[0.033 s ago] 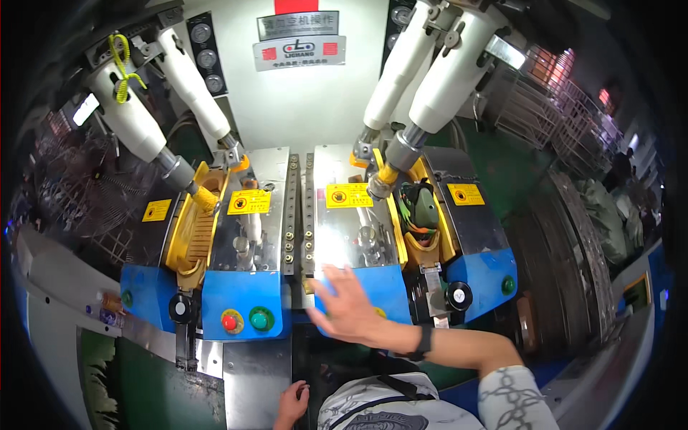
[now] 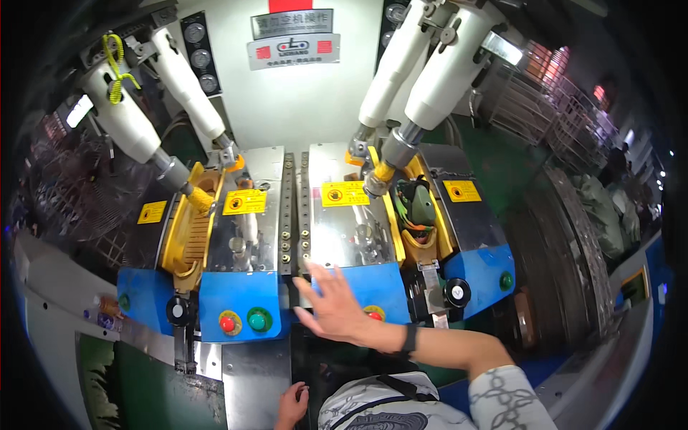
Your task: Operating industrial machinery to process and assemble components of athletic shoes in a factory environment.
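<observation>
My right hand point(image 2: 331, 304) reaches over the blue front panel point(image 2: 380, 279) of the machine's right station, fingers spread and nothing in them. Beside its wrist, part of a red button point(image 2: 374, 313) shows. My left hand point(image 2: 293, 403) hangs low near the bottom edge, next to a metal plate point(image 2: 254, 387); its fingers are loosely bent, with no object visible in them. A dark green and black shoe point(image 2: 421, 208) with orange trim sits in the right yellow cradle point(image 2: 446, 229). The left yellow cradle point(image 2: 195, 247) holds no shoe.
White press arms point(image 2: 444, 72) with yellow-wrapped tips come down over both cradles. Red point(image 2: 227, 324) and green point(image 2: 259, 320) buttons sit on the left blue panel. Black round knobs point(image 2: 457, 293) stand before the cradles. Wire racks point(image 2: 527, 107) are at the right.
My right hand has shifted slightly left across the blue panel, uncovering more of the red button beside its wrist. The whole view has moved a little. My left hand looks the same.
</observation>
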The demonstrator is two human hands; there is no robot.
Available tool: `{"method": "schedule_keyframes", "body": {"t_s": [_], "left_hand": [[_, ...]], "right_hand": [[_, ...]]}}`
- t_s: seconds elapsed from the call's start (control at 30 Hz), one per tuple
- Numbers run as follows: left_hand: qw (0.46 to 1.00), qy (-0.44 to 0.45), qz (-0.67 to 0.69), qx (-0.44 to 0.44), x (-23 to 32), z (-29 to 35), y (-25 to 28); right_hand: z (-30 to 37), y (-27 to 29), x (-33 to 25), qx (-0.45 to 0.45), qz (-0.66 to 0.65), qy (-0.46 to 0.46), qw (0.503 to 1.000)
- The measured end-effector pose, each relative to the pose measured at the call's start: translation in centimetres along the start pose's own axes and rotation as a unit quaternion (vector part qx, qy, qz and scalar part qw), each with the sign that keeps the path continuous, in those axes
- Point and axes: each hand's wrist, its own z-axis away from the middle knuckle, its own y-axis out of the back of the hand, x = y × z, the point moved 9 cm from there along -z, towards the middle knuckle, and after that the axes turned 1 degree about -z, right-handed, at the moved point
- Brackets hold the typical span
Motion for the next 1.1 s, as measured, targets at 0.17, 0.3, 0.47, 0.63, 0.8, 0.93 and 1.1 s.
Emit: {"method": "schedule_keyframes", "body": {"t_s": [0.17,0.3,0.47,0.63,0.8,0.93,1.1], "left_hand": [[0.999,0.002,0.018,0.035,-1.8,2.1,1.2],[0.999,0.033,-0.020,-0.027,-3.0,3.6,1.4],[1.000,0.010,-0.018,0.000,-2.7,3.1,1.8],[0.997,0.048,-0.054,-0.031,-1.6,2.3,1.1],[0.996,0.027,-0.059,-0.063,-1.0,2.2,0.5],[0.996,0.006,-0.076,-0.045,-3.1,2.3,1.0],[0.983,0.067,-0.166,-0.044,-6.7,3.0,2.5]], "right_hand": [[-0.1,-5.7,1.1,-0.135,0.098,-0.031,0.986],[1.2,-3.3,-2.4,-0.036,0.037,-0.014,0.999],[5.0,-3.0,-9.3,-0.094,-0.224,0.053,0.969],[6.7,-2.9,-7.4,-0.161,-0.291,-0.023,0.943],[8.3,-1.9,-3.8,-0.147,-0.334,-0.126,0.923],[10.5,-1.9,-3.2,-0.140,-0.330,-0.154,0.921],[12.2,-3.9,-4.1,-0.200,-0.308,-0.113,0.923]]}}
